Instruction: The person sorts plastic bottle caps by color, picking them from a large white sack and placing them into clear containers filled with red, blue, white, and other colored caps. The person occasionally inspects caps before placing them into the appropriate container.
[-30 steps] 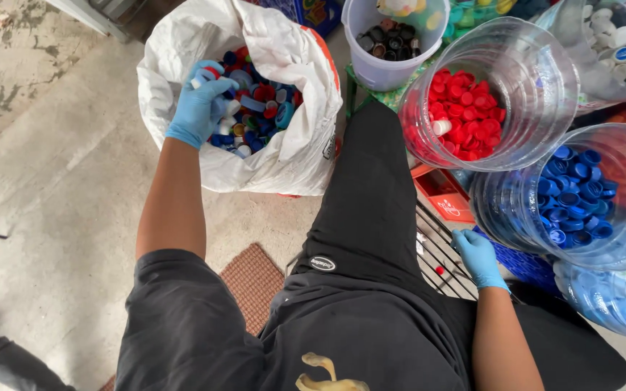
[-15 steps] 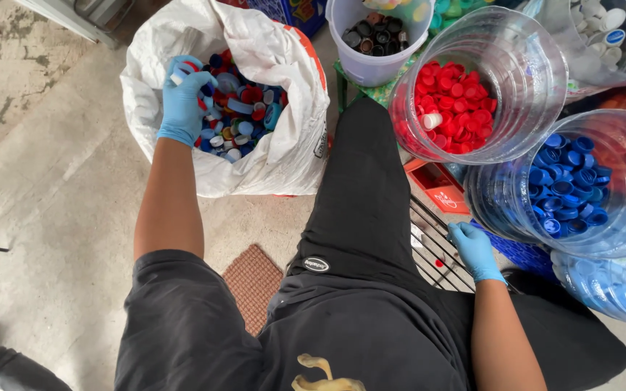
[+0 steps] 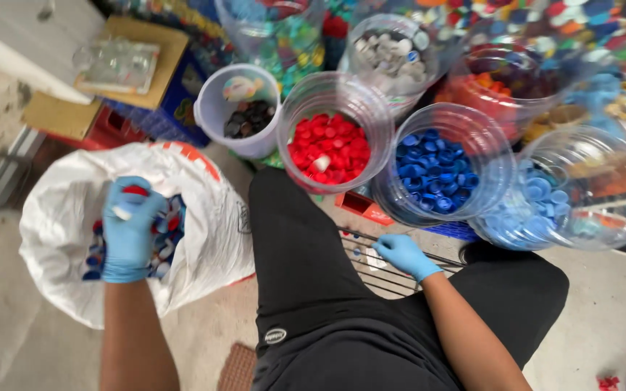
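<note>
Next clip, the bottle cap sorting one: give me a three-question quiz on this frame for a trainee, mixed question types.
1. True or false: the left hand is inside the white sack of mixed caps.
2. Multiple choice: the clear tub nearest the person's knee holds (A) red caps, (B) green caps, (C) yellow caps.
3. Fill in: the right hand rests on a wire ____ on the floor, below the tub of blue caps.

Key:
1. True; it grips a few caps, one red on top.
2. A, the tub of red caps.
3. Rack.
</note>
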